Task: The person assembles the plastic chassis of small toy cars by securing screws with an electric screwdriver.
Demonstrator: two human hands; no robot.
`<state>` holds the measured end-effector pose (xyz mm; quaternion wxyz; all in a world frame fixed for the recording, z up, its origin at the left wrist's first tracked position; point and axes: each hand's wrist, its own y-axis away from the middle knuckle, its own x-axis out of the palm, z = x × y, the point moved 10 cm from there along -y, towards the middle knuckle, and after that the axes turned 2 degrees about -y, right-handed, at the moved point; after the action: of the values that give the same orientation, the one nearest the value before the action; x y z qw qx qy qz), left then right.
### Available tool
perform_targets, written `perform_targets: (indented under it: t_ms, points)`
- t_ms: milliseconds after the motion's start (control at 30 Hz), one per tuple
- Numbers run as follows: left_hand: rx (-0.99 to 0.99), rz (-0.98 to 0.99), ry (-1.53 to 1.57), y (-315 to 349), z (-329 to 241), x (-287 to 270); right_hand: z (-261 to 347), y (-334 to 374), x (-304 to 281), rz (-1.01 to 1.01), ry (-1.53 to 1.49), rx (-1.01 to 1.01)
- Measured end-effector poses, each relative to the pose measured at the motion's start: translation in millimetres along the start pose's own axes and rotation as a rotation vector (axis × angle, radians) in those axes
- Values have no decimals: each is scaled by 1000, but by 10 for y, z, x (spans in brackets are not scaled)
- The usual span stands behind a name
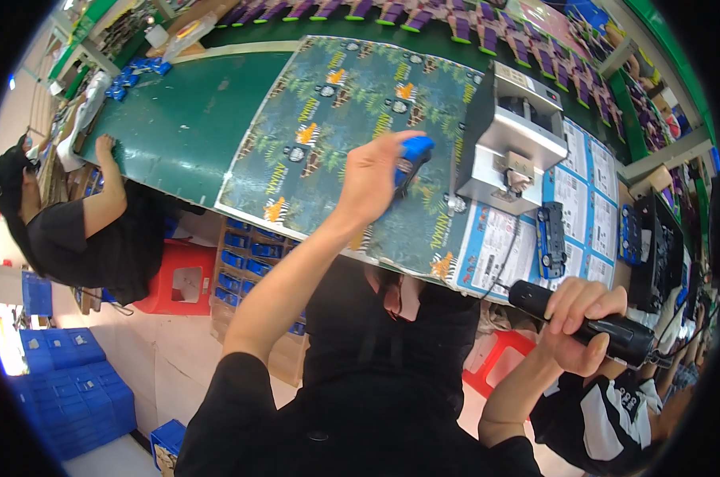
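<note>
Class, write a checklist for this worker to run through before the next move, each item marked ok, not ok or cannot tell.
1. Blue toy car held in the left hand: ok.
2. Black handheld tool gripped by the right hand: ok.
3. Tool apart from the held car: ok.
4. Silver machine standing on the bench: ok.
5. Bench beside the tool's front end clear: not ok, another toy car lies close by.
6. Tool tip undamaged: cannot tell, too small.

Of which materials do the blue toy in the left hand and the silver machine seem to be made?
Blue toy: probably glossy plastic, from its bright colour, though blur leaves painted metal possible. Silver machine: likely metal with a satin finish, as its flat panels shine softly.
</note>
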<state>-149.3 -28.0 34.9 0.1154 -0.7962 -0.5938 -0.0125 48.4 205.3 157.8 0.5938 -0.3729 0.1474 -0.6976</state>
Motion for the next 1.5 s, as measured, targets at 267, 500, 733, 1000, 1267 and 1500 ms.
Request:
perform_targets:
  t_ms: [267, 500, 733, 1000, 1267, 1500]
  points:
    - [894, 497, -1369, 69, -295, -62, -35, 148, -176, -66, 25, 61]
    - [429, -101, -1805, 80, -878, -2334, -89, 163, -333, -84, 32, 85]
    - [475, -262, -1401, 681, -717, -1942, -168, 135, -334, -79, 1, 104]
    - [652, 261, -716, 735, -313, 894, 237, 283, -521, -116, -29, -8]
    - [520, 338, -830, 447, -105, 2560, 692, 324, -826, -166, 94, -30]
    - [283, 421, -1176, 119, 131, 2797, 637, 521, -1091, -339, 120, 208]
